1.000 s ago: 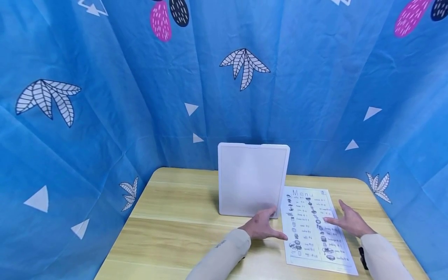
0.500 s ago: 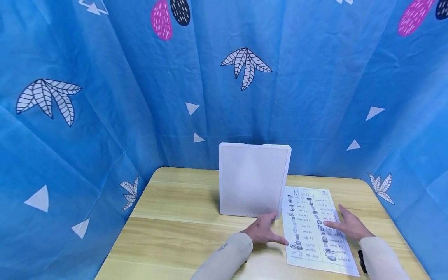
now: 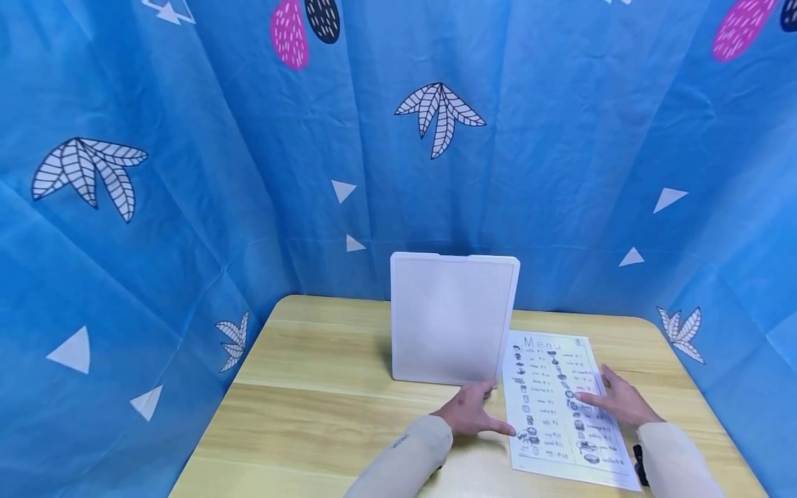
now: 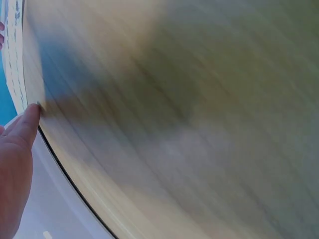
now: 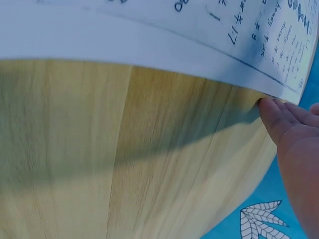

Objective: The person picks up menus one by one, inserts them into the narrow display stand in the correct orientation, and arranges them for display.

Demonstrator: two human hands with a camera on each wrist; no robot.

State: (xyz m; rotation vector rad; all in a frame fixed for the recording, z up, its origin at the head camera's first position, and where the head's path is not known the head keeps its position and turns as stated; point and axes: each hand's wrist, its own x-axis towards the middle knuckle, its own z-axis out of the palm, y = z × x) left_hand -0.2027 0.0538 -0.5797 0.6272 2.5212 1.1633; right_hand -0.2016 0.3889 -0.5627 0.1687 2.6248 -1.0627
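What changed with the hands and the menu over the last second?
The left hand and the right hand both drew back slightly toward the wearer. Nothing was visibly gripped or let go. The menu sheet and white panel stayed in place.

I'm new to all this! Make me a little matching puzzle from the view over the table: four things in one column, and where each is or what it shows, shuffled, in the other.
Things:
1. White, nearly square panel
2. White paper sheet with printed columns
3. Blue fabric curtain with leaf prints
4. The person's bare right hand

Places and states:
A. Hangs behind the pale wooden table
B. At the sheet's right edge
C. On the table, left of the sheet
D. Headed with the word "Menu"

Pairs: 1-C, 2-D, 3-A, 4-B
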